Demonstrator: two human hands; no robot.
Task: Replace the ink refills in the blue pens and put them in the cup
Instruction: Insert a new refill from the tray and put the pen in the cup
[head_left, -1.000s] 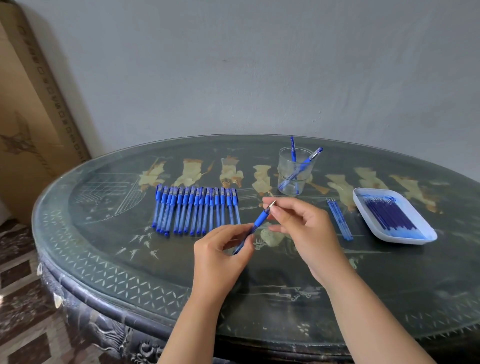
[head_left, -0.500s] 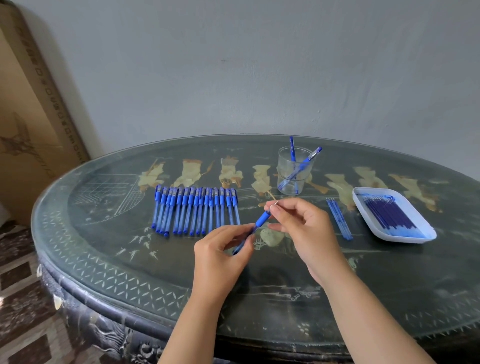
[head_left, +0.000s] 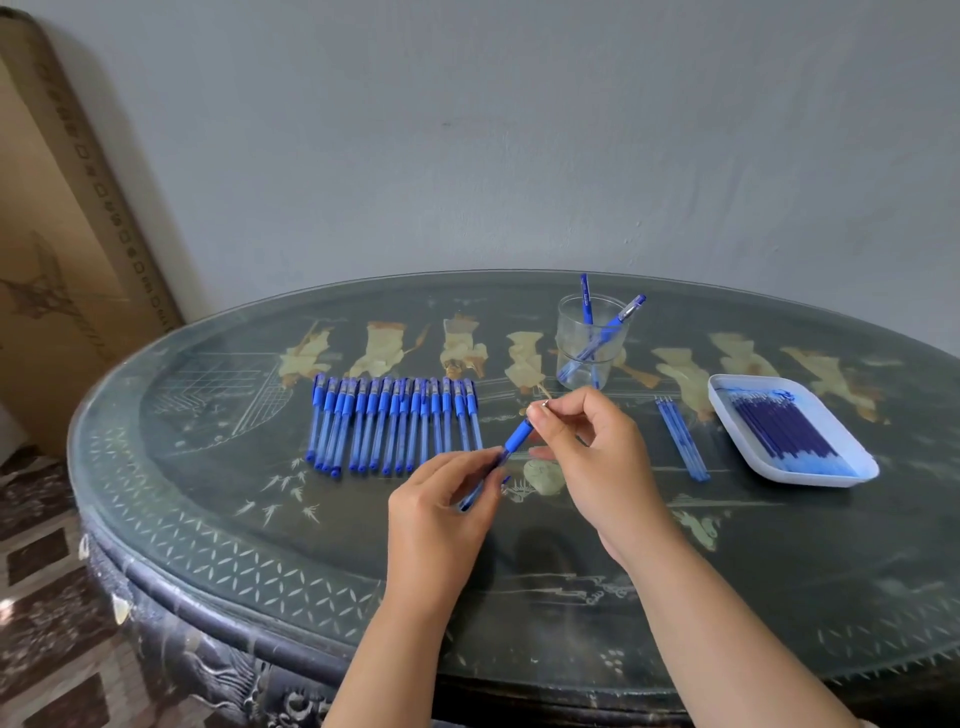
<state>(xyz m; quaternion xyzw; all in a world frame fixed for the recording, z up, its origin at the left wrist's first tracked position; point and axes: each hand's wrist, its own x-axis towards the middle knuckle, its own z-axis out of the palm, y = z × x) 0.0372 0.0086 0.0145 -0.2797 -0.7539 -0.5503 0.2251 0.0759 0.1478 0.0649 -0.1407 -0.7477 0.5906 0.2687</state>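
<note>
While left hand and right hand fingers pinch a pen, row and refills flank them.

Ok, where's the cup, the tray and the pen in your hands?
Cup (head_left: 571, 340): head view, on its clear left wall.
Tray (head_left: 815, 479): head view, on its white near rim.
Pen (head_left: 518, 435): head view, on its blue grip.

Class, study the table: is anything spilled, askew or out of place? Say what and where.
Only the white tray on the right: blue smears, seemingly ink, tint its floor around the stacked refills. The pen row, loose refills and cup look orderly.
</note>
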